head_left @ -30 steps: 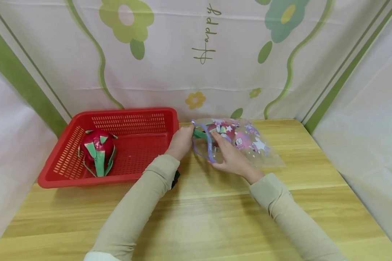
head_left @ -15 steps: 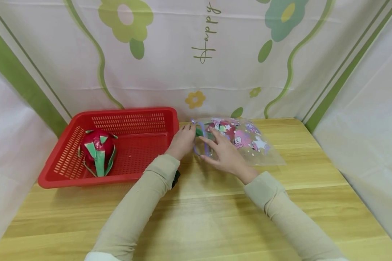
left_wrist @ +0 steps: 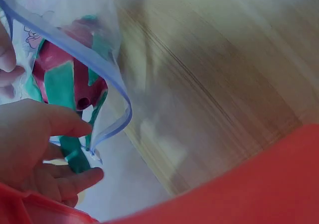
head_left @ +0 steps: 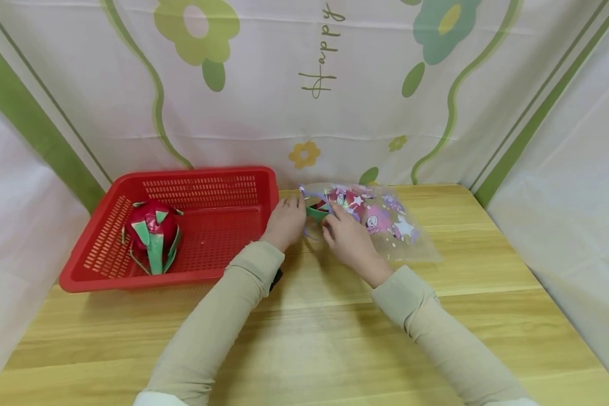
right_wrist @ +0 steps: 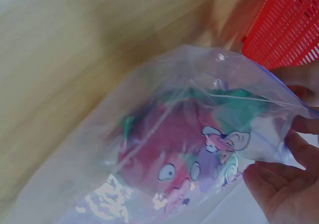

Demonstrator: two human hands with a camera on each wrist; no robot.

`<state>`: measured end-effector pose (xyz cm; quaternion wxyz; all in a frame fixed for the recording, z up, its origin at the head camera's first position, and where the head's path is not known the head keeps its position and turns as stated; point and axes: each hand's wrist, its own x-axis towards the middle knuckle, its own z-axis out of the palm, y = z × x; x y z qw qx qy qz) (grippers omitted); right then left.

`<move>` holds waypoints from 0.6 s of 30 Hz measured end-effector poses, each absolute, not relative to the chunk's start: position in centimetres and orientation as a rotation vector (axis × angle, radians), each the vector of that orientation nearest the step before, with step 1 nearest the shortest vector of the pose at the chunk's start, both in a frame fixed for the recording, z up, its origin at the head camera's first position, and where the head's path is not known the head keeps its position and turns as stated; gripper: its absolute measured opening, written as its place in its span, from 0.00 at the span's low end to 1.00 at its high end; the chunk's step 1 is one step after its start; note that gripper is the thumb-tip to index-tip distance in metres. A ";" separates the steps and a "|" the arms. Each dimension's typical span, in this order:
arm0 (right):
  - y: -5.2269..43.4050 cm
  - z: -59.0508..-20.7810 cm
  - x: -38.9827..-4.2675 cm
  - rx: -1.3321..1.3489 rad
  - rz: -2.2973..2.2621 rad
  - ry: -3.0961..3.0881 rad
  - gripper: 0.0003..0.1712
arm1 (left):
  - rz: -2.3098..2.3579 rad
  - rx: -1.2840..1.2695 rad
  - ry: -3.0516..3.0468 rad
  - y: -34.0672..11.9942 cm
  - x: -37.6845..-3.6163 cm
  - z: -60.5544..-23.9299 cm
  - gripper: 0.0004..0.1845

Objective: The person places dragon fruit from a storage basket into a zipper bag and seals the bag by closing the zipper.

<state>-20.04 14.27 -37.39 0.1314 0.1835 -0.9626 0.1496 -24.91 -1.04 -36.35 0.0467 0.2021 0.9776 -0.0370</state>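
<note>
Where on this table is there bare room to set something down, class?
Bare: the table between the sleeves, in front of the basket, and right of the printed bag. Crowded: the bag's mouth, with left hand and right hand there.

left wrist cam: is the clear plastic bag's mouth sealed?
No, the plastic bag gapes open at its blue rim, and the red-and-green fruit shows through the opening.

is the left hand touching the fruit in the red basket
Apart. The head view shows a stretch of bare basket between the fruit and the left hand.
</note>
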 end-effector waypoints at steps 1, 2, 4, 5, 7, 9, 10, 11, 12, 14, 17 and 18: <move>14.3 -37.3 -20.0 0.521 0.426 -2.802 0.11 | -0.168 0.626 2.979 -1.0 -24.9 -36.4 0.30; 14.3 -37.1 -20.0 0.509 0.424 -2.808 0.12 | -0.214 0.631 2.978 -0.9 -24.8 -36.4 0.30; 14.3 -37.0 -19.9 0.498 0.417 -2.812 0.13 | -0.271 0.630 2.979 -0.9 -24.7 -36.5 0.30; 14.4 -36.9 -19.9 0.494 0.414 -2.810 0.13 | -0.287 0.628 2.984 -0.9 -24.7 -36.5 0.30; 14.4 -36.8 -19.8 0.490 0.413 -2.805 0.15 | -0.294 0.619 2.995 -0.8 -24.6 -36.4 0.30; 14.5 -36.8 -19.8 0.492 0.407 -2.799 0.17 | -0.288 0.608 3.009 -0.8 -24.5 -36.3 0.30; 14.6 -36.9 -19.8 0.492 0.407 -2.797 0.17 | -0.276 0.604 3.019 -0.8 -24.4 -36.3 0.30; 14.7 -36.9 -19.8 0.488 0.415 -2.798 0.17 | -0.259 0.601 3.029 -0.8 -24.4 -36.2 0.30; 14.7 -36.9 -19.8 0.485 0.420 -2.799 0.17 | -0.239 0.597 3.038 -0.8 -24.4 -36.2 0.30; 14.8 -36.9 -19.8 0.467 0.433 -2.804 0.17 | -0.186 0.587 3.053 -0.9 -24.3 -36.1 0.31; 15.0 -36.9 -19.8 0.437 0.446 -2.820 0.20 | -0.063 0.574 3.075 -1.2 -24.0 -35.9 0.30; 15.0 -37.0 -19.8 0.429 0.446 -2.828 0.22 | -0.016 0.568 3.079 -1.3 -23.9 -35.7 0.29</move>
